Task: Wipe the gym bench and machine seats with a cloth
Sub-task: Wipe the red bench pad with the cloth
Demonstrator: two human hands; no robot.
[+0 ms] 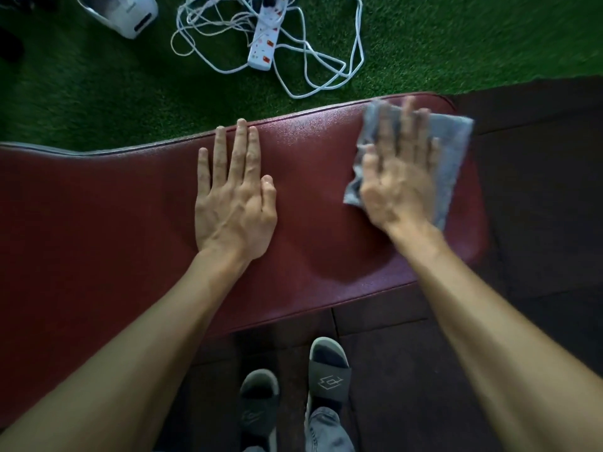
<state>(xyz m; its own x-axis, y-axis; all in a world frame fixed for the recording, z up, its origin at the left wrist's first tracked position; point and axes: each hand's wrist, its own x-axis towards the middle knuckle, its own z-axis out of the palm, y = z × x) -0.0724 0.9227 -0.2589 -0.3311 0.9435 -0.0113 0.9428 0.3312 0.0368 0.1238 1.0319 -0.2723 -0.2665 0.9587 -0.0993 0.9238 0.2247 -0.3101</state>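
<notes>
A dark red padded gym bench [124, 203] runs across the view from the left edge to its rounded right end. My left hand [233, 194] lies flat on the middle of the pad, fingers straight and pointing away from me. A grey cloth [452, 148] is spread on the bench's right end. My right hand [396, 171] presses flat on that cloth with straight fingers and looks blurred. Part of the cloth is hidden under the palm.
Green artificial turf [98, 93] lies beyond the bench, with a white power strip [264, 37] and tangled white cables [326, 66] on it. A white device [127, 11] sits at the far left. Dark rubber floor tiles [538, 190] surround the near side, where my feet in grey slides [329, 370] stand.
</notes>
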